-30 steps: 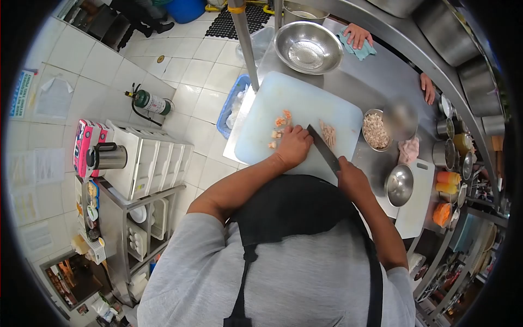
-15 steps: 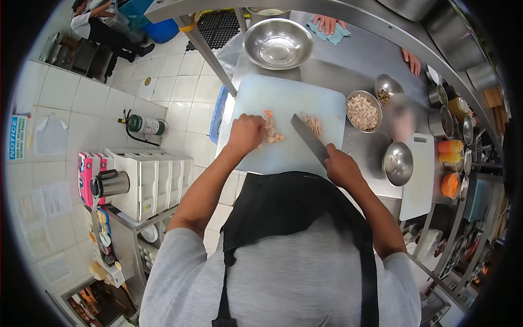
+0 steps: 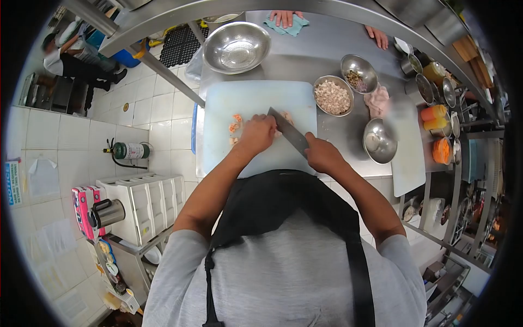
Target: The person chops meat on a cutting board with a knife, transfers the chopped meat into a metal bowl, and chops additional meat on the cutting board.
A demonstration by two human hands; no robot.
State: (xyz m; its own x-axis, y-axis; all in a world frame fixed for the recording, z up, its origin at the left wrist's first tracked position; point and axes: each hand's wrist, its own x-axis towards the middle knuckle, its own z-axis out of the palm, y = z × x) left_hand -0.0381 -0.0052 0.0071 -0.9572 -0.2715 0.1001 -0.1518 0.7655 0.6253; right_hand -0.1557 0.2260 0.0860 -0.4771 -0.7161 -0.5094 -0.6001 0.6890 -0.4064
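Table (image 3: 305,49): steel, one cutting board (image 3: 218,103) under the left hand (image 3: 260,132).
Knife (image 3: 290,133): one, gripped by the right hand (image 3: 323,155), long axis slanting forward-left past the left fingertips.
Left hand: bent; I can't tell whether it's clamped on food.
Orange pieces (image 3: 236,122): several, left of the nearer, left hand.
Bowls (image 3: 384,139): four; three forward-right of the right hand, one beyond the left.

Knife (image 3: 289,132) — handle mostly hidden
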